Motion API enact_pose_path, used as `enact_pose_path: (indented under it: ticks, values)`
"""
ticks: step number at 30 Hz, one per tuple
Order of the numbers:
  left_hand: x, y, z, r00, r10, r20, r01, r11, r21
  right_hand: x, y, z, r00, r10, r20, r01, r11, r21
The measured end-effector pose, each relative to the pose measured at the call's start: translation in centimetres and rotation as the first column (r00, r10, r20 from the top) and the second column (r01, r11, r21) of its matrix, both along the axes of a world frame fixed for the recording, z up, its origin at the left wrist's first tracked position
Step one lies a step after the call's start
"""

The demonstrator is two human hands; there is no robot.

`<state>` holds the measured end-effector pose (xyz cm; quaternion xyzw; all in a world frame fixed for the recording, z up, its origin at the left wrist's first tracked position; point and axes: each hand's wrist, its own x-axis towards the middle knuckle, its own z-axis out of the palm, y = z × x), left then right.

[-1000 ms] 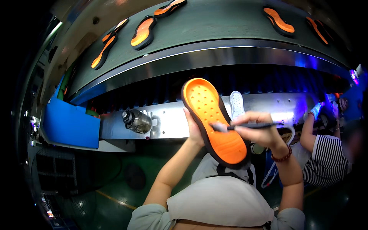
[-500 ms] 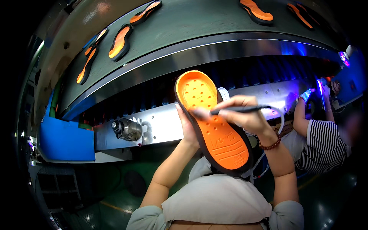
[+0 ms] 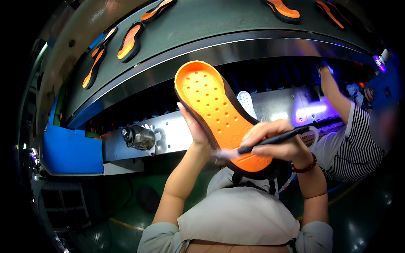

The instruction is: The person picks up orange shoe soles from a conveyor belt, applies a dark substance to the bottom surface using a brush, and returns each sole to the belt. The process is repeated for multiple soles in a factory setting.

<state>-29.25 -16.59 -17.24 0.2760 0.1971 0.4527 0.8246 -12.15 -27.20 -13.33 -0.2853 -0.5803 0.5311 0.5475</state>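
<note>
A large shoe sole (image 3: 213, 105), orange on its dimpled inner face with a black rim, is tilted up in front of me. My left hand (image 3: 196, 130) grips its left edge from below, thumb along the side, the other fingers hidden behind. In my right hand (image 3: 282, 139) is a brush (image 3: 272, 141) with a black handle and a pale tube at its rear end. Its blurred, light bristles lie across the sole's lower part, reaching the left edge. A beaded bracelet (image 3: 304, 163) circles my right wrist.
Several orange-and-black soles, one of them here (image 3: 130, 41), lie on a dark green conveyor belt (image 3: 219, 19). Below it, a metal ledge (image 3: 168, 130) carries a metal pot (image 3: 141, 138) and a small white perforated piece (image 3: 246, 103). A co-worker's striped sleeve (image 3: 362, 141) is at right.
The brush has moved down the sole from its middle to its lower left part. The sole has shifted up and left. The co-worker's arm now reaches toward the belt.
</note>
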Motion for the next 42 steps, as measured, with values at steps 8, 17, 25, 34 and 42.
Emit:
enact_pose_path:
  ticks: [8, 17, 25, 34, 42]
  values:
    - [-0.6, 0.9, 0.2, 0.998, 0.058, -0.013, -0.056, 0.994, 0.093, 0.5, -0.5, -0.1, 0.986, 0.020, 0.166, -0.037, 0.994, 0.101]
    - [-0.7, 1.9, 0.9, 0.995, 0.085, 0.050, -0.091, 0.989, 0.113, 1.8, -1.1, -0.9, 0.989, 0.060, 0.137, -0.067, 0.997, 0.048]
    - [-1.0, 2.5, 1.7, 0.985, 0.158, 0.076, -0.167, 0.976, 0.141, 2.1, -1.5, -2.1, 0.975, 0.011, 0.223, -0.024, 0.998, 0.055]
    - [-1.5, 3.7, 1.8, 0.984, 0.017, 0.177, -0.051, 0.982, 0.184, 2.7, -1.8, -3.0, 0.927, -0.099, 0.362, 0.095, 0.995, 0.028]
    - [-0.9, 6.2, 3.9, 0.903, -0.242, 0.354, 0.191, 0.966, 0.173, 3.1, -0.9, -3.7, 0.948, -0.183, -0.260, 0.077, 0.925, -0.371]
